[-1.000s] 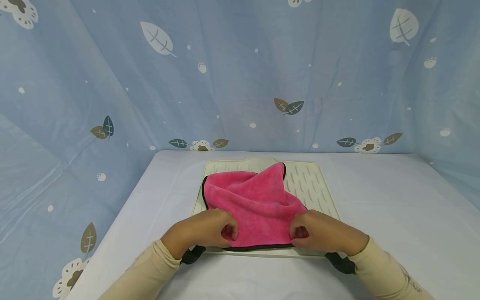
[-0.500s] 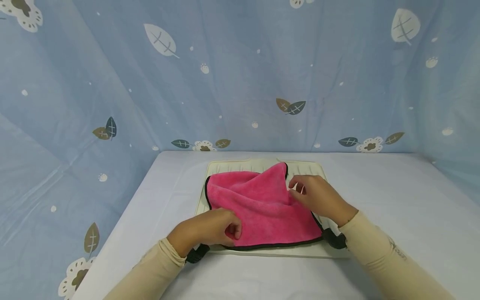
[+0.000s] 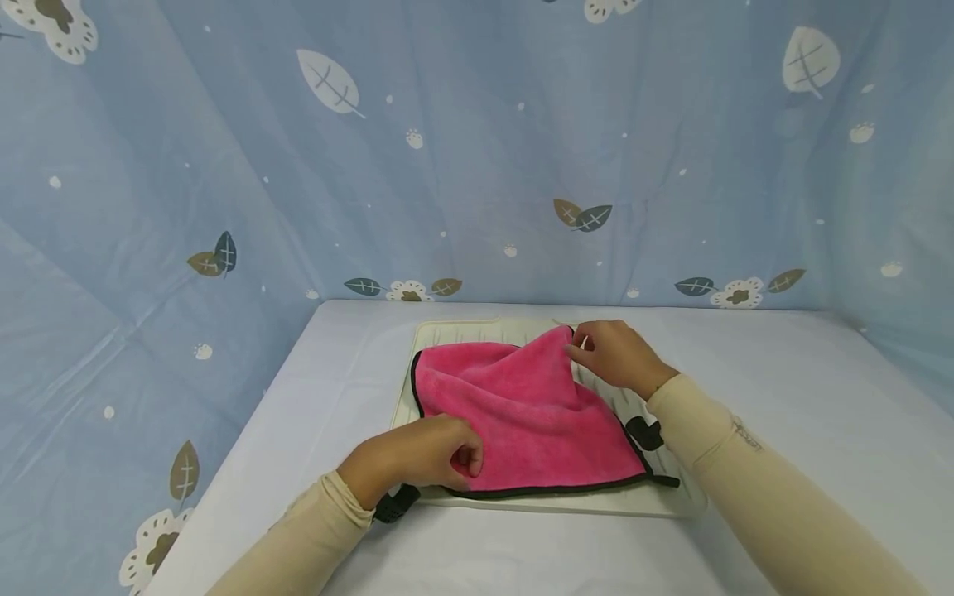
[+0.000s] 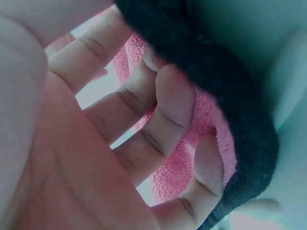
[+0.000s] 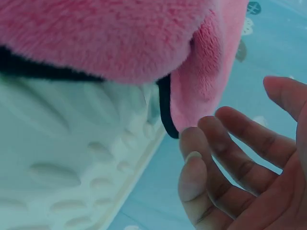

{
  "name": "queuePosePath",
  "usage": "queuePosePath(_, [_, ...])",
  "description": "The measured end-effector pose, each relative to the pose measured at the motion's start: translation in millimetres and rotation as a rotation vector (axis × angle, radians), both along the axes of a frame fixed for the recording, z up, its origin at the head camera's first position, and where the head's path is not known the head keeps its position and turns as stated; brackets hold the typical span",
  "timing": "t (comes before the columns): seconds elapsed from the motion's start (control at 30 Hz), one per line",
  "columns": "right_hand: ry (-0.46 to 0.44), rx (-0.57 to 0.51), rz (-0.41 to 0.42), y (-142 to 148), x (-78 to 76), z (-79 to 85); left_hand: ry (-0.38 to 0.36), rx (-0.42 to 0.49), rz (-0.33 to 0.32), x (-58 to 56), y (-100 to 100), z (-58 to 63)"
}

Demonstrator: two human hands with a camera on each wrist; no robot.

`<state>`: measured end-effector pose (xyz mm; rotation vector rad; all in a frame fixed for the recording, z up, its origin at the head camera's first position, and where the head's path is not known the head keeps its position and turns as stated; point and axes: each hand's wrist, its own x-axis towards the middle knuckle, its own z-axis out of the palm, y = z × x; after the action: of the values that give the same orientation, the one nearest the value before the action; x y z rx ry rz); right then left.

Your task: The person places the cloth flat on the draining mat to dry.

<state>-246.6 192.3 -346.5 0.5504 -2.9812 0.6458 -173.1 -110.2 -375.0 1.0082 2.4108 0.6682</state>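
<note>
A pink plush towel [image 3: 537, 430] with black edging lies rumpled over a cream ridged board [image 3: 447, 331]. My left hand [image 3: 428, 451] grips its near left corner with bent fingers. In the left wrist view, the fingertips [image 4: 175, 93] lie against the pink pile beside the black edging [image 4: 249, 124]. My right hand [image 3: 614, 356] is at the raised far right corner. There, in the right wrist view, thumb and forefinger come close together right at the towel's black-edged tip [image 5: 172, 129], and the other fingers are loosely bent.
A white-covered table [image 3: 782, 397] carries the board. Blue patterned curtain fabric [image 3: 477, 165] hangs behind and on the sides. Black straps [image 3: 644, 433] sit near the wrists, and cream sleeves [image 3: 745, 455] cover both forearms.
My right hand has let go of the near right part of the towel and moved away from me to its far right corner. The left hand stays at the near left corner.
</note>
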Motion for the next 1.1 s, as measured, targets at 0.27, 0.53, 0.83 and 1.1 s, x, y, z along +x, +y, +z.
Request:
queuePosePath(0.27, [-0.162,-0.007,0.008,-9.2,-13.8,-9.4,0.023,-0.009,-0.014,-0.6,3.0,0.0])
queuePosePath(0.53, [-0.207,0.029,-0.027,-8.7,-15.0,-13.2,0.023,-0.022,-0.008,-1.0,4.1,1.0])
queuePosePath(0.83, [-0.206,0.013,-0.039,-11.9,-17.4,-17.8,0.025,-0.035,-0.007,-0.7,1.4,-1.1])
queuePosePath(1.1, [-0.102,-0.040,-0.091,-3.7,-15.7,-10.6,0.039,-0.031,-0.014,-0.7,-0.5,-0.4])
